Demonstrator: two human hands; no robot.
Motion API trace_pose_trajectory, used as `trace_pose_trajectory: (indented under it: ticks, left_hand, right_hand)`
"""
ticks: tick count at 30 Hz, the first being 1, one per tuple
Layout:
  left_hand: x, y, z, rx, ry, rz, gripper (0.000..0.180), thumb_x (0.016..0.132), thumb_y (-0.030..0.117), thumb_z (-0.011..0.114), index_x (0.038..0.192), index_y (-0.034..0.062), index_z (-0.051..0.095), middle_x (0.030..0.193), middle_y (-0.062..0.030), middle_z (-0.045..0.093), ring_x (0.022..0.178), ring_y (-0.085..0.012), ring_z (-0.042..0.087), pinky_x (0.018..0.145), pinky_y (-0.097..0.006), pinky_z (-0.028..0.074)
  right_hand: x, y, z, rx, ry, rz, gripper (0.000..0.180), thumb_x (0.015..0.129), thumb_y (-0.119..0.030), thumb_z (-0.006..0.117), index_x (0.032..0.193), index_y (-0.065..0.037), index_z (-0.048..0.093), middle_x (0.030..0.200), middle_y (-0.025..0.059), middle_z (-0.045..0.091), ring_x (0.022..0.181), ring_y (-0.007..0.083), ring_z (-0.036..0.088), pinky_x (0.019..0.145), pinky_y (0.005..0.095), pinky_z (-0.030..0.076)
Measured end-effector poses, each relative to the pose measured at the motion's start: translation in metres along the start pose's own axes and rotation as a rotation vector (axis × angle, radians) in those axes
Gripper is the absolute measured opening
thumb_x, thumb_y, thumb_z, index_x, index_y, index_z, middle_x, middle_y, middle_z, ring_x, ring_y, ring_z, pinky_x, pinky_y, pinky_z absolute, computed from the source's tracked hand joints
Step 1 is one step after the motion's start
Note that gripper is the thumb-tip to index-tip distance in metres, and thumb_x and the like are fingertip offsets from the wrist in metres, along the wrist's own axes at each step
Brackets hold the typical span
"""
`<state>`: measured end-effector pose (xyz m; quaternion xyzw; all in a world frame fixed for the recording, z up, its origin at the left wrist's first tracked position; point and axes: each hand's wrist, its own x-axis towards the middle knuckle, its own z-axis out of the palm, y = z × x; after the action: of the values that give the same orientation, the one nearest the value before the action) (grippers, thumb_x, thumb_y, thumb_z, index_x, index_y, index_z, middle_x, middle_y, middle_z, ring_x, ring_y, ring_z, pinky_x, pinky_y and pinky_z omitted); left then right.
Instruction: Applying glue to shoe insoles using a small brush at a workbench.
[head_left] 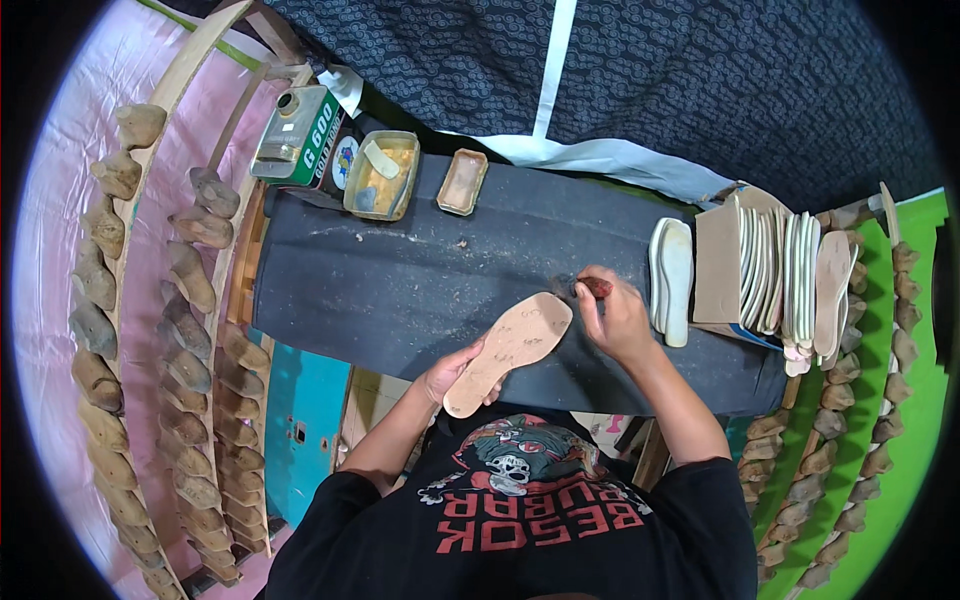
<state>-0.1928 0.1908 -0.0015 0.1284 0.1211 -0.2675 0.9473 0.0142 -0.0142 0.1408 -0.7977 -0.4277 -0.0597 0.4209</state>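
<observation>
A tan shoe insole [508, 352] with dark scuff marks is tilted over the near edge of the table, its broad end up and to the right. My left hand [457, 374] grips it near its narrow lower end, thumb on top and fingers underneath. My right hand [620, 318] is closed round a tool with a reddish-brown handle [596, 287], just right of the insole's broad end. The tool's working end points left and is blurred, so its kind does not show.
A dark cloth covers the table [400, 290]. Along its far left stand a green-and-black can [300, 140], a tray with scrapers [384, 178] and a small dish [462, 182]. At right are white soles [672, 280] and a cardboard box [717, 268] of soles. Racks of shoe lasts [190, 275] flank both sides.
</observation>
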Motion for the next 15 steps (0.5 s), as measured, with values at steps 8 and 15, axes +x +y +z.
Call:
trace_pose_trajectory:
  ticks: [8, 15]
  left_hand:
    - [-0.014, 0.036, -0.010, -0.021, -0.070, -0.038, 0.059, 0.105, 0.043, 0.044, 0.158, 0.0290, 0.024, 0.106, -0.0170, 0.062, 0.085, -0.0297, 0.068, 0.066, -0.043, 0.059]
    - [-0.012, 0.056, -0.022, -0.076, -0.090, -0.029, 0.054, 0.105, 0.045, 0.043, 0.156, 0.0333, 0.029, 0.111, -0.0170, 0.060, 0.090, -0.0282, 0.065, 0.069, -0.042, 0.056]
  right_hand:
    - [0.011, -0.030, 0.025, -0.149, -0.086, -0.325, 0.025, 0.080, -0.005, 0.075, 0.099, -0.003, 0.059, 0.070, 0.0067, 0.052, 0.063, 0.0253, 0.052, 0.060, 0.0386, 0.042]
    - [0.027, -0.022, 0.016, 0.007, 0.183, -0.242, 0.019, 0.089, -0.008, 0.070, 0.102, -0.001, 0.058, 0.081, 0.0117, 0.063, 0.062, 0.0288, 0.058, 0.058, 0.0400, 0.045]
